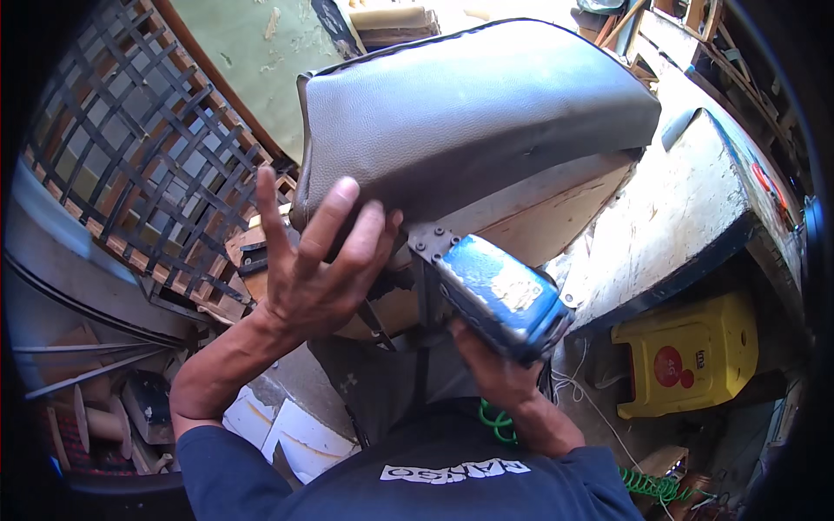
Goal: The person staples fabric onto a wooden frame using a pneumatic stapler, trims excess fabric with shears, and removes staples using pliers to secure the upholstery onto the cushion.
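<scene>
A curved upholstered piece (486, 104) covered in brown leather-like material rises in front of me. Along its lower front, the cover's edge lies over a bare, pale panel (543, 200). My left hand (317, 269) is raised at the piece's lower left corner, fingers spread and nothing in them. Whether its fingertips touch the cover I cannot tell. My right hand (499, 369) is wrapped round the handle of a blue staple gun (495, 291), mostly hidden beneath the tool's body. The gun's metal nose is at the cover's lower edge, close beside my left fingers; contact is unclear.
A wooden frame with woven dark webbing (143, 139) leans at the left. On the right stands a worn white bench (669, 226), with a yellow plastic object (695, 356) under it. A green coiled hose (651, 482) and a spool (102, 425) lie low down.
</scene>
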A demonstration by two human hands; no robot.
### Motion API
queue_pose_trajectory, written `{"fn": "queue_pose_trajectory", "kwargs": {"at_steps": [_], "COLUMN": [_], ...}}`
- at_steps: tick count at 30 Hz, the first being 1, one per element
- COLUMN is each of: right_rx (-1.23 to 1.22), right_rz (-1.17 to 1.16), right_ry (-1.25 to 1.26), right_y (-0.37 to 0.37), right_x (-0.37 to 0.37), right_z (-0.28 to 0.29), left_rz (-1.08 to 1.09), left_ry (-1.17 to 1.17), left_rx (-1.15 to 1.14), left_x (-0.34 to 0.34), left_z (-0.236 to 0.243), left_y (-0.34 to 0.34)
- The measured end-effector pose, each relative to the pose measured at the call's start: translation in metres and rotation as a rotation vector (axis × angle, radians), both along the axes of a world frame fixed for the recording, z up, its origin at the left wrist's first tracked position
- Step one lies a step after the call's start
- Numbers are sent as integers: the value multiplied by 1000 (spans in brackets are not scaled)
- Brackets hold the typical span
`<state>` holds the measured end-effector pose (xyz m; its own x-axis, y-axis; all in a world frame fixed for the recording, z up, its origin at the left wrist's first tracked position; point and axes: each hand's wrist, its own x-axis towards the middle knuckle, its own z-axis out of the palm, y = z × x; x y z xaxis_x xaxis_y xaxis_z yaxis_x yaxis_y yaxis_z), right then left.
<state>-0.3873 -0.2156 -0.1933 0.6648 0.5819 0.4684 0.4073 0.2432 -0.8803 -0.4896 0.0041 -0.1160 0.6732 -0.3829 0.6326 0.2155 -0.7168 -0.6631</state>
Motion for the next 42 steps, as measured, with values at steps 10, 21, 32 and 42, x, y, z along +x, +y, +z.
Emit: {"fn": "queue_pose_trajectory", "kwargs": {"at_steps": [10, 21, 32, 42], "right_rx": [44, 19, 82, 67], "right_rz": [-101, -106, -133, -100], "right_ry": [-427, -313, -148, -351], "right_y": [31, 28, 27, 39], "right_x": [-5, 5, -2, 1], "right_z": [9, 0, 5, 19], "left_rz": [-129, -143, -6, -43], "left_ry": [46, -21, -9, 20], "left_rx": [-218, -224, -138, -238], "left_x": [1, 13, 16, 9], "left_z": [-8, -10, -13, -10], "left_y": [3, 4, -5, -8]}}
